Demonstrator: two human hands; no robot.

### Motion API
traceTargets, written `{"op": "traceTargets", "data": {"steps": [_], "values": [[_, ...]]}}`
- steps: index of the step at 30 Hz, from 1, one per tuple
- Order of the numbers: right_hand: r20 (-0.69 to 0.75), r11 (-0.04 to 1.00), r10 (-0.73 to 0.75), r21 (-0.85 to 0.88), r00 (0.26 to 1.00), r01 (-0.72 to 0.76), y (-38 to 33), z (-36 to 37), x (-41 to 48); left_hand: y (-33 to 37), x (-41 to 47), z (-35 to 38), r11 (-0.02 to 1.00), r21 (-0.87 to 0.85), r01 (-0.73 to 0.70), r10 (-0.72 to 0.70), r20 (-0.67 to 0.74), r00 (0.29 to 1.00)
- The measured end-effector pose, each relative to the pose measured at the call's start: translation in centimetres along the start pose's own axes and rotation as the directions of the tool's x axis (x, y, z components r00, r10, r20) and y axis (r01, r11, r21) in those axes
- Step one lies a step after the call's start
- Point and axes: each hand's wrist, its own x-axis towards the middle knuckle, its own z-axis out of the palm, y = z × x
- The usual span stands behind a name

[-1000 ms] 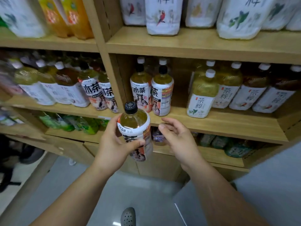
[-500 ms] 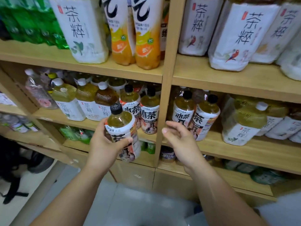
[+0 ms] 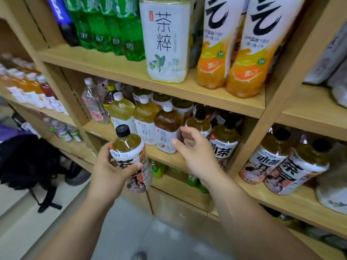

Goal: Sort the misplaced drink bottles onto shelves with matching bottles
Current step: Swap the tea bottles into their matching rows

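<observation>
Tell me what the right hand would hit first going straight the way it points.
Probably the shelved black-capped bottle just beyond the right hand; the brown white-capped bottle beside it is close too, depth unclear.

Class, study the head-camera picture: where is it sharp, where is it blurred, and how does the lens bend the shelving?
Head view: the held bottle in the left hand reads sharp; the bottles at the far left edge smear into blur; the wooden uprights lean outward, a wide-angle effect; light is even, with soft shade under each shelf board.
</observation>
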Motion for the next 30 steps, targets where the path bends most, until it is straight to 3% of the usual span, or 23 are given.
{"op": "traceTargets", "data": {"steps": [5, 11, 16, 24, 30], "values": [[-0.162, 0.975, -0.094, -0.216, 0.982, 0.057, -1.2, 4.1, 4.8, -1.6, 6.0, -1.7, 1.000, 0.003, -0.012, 0.011, 0.094, 0.995], [-0.312, 0.914, 0.001, -0.385, 0.950, -0.127, -1.2, 8.4, 8.7, -1.8, 11.8, -3.9, 0.999, -0.011, -0.042, 0.043, 0.299, 0.953], [-0.386, 0.792, 0.051, -0.546, 0.921, -0.272, -0.8, 10.4, 8.9, -2.5, 14.9, -4.7, 0.999, -0.012, -0.041, 0.043, 0.415, 0.909], [-0.488, 0.761, -0.044, -0.582, 0.872, -0.287, -1.3, 11.9, 7.8, -3.5, 17.2, -4.9, 0.999, -0.039, 0.000, 0.019, 0.482, 0.876], [-0.443, 0.787, -0.040, -0.566, 0.896, -0.245, -1.5, 12.0, 7.2, -3.5, 17.1, -4.6, 0.996, -0.094, -0.009, 0.057, 0.520, 0.852]]}}
